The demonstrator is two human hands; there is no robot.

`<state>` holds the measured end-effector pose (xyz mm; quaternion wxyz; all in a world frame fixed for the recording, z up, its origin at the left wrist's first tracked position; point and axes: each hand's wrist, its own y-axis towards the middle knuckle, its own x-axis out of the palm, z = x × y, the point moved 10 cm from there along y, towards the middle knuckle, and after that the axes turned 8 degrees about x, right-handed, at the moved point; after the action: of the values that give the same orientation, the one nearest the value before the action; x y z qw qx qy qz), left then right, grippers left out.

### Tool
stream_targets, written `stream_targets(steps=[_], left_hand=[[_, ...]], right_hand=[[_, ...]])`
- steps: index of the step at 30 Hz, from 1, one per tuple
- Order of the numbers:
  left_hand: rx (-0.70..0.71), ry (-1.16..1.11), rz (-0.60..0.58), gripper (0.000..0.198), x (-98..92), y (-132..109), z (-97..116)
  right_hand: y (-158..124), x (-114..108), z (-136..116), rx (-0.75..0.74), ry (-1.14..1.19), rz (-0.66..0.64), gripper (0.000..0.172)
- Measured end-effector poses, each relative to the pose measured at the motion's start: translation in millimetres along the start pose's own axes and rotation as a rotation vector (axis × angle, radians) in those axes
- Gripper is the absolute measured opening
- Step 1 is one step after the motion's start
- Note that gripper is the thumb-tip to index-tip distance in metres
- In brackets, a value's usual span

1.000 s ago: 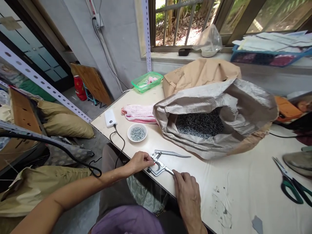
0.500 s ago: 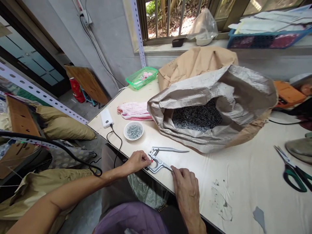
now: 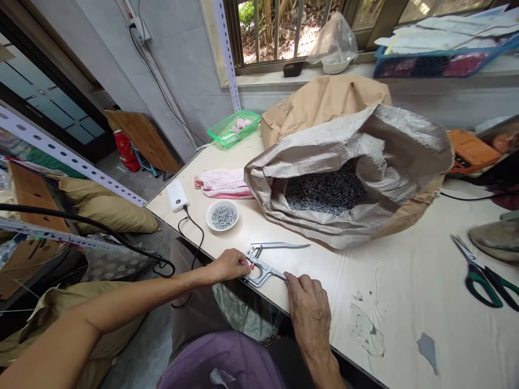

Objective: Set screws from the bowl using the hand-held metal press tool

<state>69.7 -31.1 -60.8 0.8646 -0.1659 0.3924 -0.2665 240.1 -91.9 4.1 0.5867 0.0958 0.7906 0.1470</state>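
Note:
Grey hand pliers [image 3: 265, 268] with a coil spring and two long handles lie near the table's front edge. At their head, the fingertips of my left hand [image 3: 232, 265] are pinched together beside a small red part [image 3: 252, 266]. What those fingertips hold is too small to make out. My right hand [image 3: 308, 302] rests on the table, its thumb and forefinger closed on the end of the lower handle. The upper handle is spread away and untouched. Behind my left hand stands a white bowl [image 3: 213, 226] of small metal pins.
A large open sack [image 3: 389, 156] holds many dark metal pins. Scissors [image 3: 480, 275] with green handles lie at the right. A white power bank [image 3: 177, 195] with a cable, a pink striped cloth [image 3: 223, 183] and a green basket [image 3: 229, 141] are at the left.
The view has shifted slightly. Both hands stay at the pliers in nearly the same pose, and the pliers have hardly moved.

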Motion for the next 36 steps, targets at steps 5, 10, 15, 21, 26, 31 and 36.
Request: stream_targets(steps=[5,10,15,21,26,31,36], left_hand=[[0.037,-0.013,-0.018,0.021,3.2,0.5,-0.9],[0.038,-0.104,0.011,0.023,4.6,-0.9,-6.6],[0.042,-0.191,0.018,0.027,6.6,-0.6,-8.8],[0.02,-0.245,0.029,0.027,6.3,-3.0,-7.9],[0.01,-0.242,0.04,0.027,5.3,-4.3,-5.3],[0.024,-0.217,0.045,0.026,4.8,-3.6,-5.2],[0.099,0.09,0.117,0.024,-5.0,-14.1,10.5]], right_hand=[[-1.2,-1.8,0.4,0.002,0.003,0.003,0.025],[-1.0,3.8,2.5,0.001,0.006,-0.032,0.026],[-1.0,3.4,4.2,0.006,0.029,-0.041,0.028],[8.1,3.3,10.0,-0.074,0.072,-0.133,0.04],[32.2,22.1,28.7,-0.168,-0.045,-0.198,0.08],[51.4,30.6,25.6,-0.232,-0.096,-0.343,0.082],[53.8,17.7,8.8,-0.235,-0.128,-0.366,0.044]])
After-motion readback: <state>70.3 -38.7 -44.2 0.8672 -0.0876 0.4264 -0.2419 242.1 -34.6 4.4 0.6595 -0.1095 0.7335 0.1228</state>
